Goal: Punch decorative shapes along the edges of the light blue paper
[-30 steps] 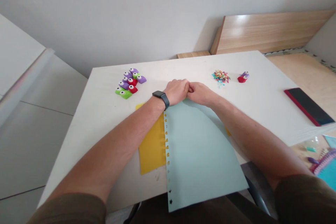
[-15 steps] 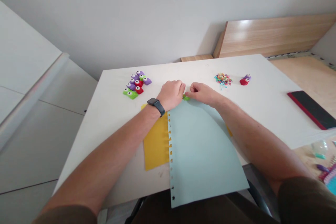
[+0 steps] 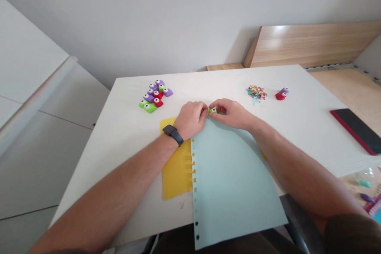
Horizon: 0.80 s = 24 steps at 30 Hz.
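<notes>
A small green craft punch (image 3: 213,110) with a white top bearing a dark star sits between the thumb and fingers of my right hand (image 3: 230,113). Fingers pinched, my left hand (image 3: 192,118) is right beside the punch; whatever lies between its fingertips is too small to make out. Below both hands, a light blue sheet of paper (image 3: 232,182) hangs over the table's front edge. Its left edge carries a row of punched shapes, stars among them. Under it lies a yellow sheet (image 3: 175,174), partly covered.
Several purple, red and green punches (image 3: 154,95) stand grouped at the left of the white table (image 3: 119,127). A pile of colourful paper cutouts (image 3: 256,93) lies right of centre. Farther right are a red and purple punch pair (image 3: 281,94) and a black-and-red flat case (image 3: 357,130).
Both hands have come slightly nearer to me. My right hand has turned, so the green punch's white top now shows. My left fingers are now pinched beside it.
</notes>
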Motion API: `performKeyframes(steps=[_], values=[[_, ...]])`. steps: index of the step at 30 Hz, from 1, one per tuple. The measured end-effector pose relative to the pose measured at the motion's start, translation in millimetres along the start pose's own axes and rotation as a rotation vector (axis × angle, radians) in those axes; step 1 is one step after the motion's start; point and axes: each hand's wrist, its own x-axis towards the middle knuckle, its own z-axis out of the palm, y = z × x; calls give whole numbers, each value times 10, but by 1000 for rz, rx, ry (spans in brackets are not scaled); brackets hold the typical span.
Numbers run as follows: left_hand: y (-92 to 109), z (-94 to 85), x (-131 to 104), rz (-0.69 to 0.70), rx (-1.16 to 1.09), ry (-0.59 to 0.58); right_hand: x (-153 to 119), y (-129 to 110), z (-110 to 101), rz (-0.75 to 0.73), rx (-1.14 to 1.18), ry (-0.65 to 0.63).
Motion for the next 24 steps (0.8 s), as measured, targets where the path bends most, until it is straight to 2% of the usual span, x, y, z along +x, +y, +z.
performKeyframes(steps=[8,16,24], values=[[-32,4,2,13,-35,0,-37,48,26,-74,-149,83],[-26,-2,2,3,-50,12,-24,66,-18,22,-127,209],[-19,-15,-1,6,-93,23,-46,75,-81,76,-136,206]])
